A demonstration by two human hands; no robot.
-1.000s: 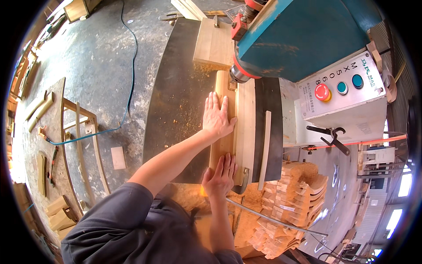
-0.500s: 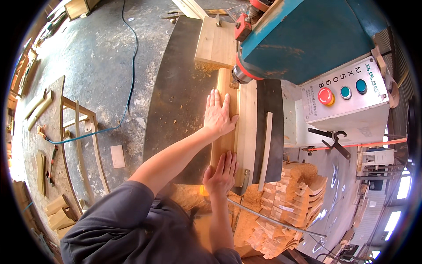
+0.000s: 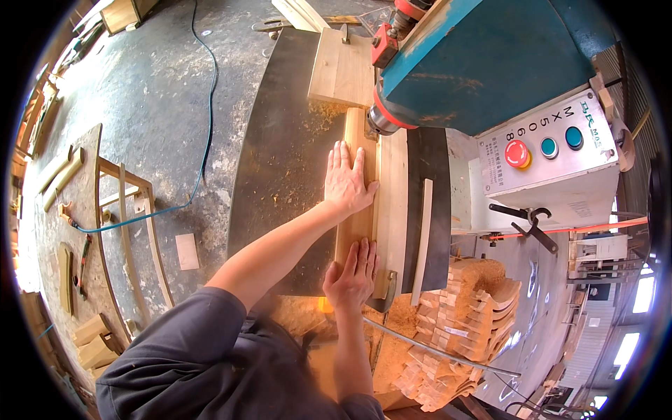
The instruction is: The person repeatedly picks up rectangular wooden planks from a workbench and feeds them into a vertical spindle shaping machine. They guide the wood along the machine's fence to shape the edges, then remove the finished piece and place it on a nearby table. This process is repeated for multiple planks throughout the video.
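A long pale wooden piece (image 3: 355,126) with a rounded side lies along a wooden fence board (image 3: 393,182) on the dark machine table (image 3: 273,112). My left hand (image 3: 347,182) rests flat on it, fingers extended, a little short of the metal chuck (image 3: 383,119) above its far end. My right hand (image 3: 351,276) lies on the near end, fingers stretched forward. A metal clamp (image 3: 389,290) sits at the fence's near end, a thin loose strip (image 3: 421,238) lies to the right, and a square board (image 3: 337,66) is clamped at the back.
A teal machine body with a control panel (image 3: 539,147) and black handles (image 3: 532,227) fills the right. Below are curved wooden parts (image 3: 462,329) in sawdust and a metal rod (image 3: 441,350). A side bench (image 3: 84,252) with wood pieces stands left, a blue hose (image 3: 210,112) crossing the floor.
The wooden piece has slid slightly away from me along the fence, and both hands have moved forward with it.
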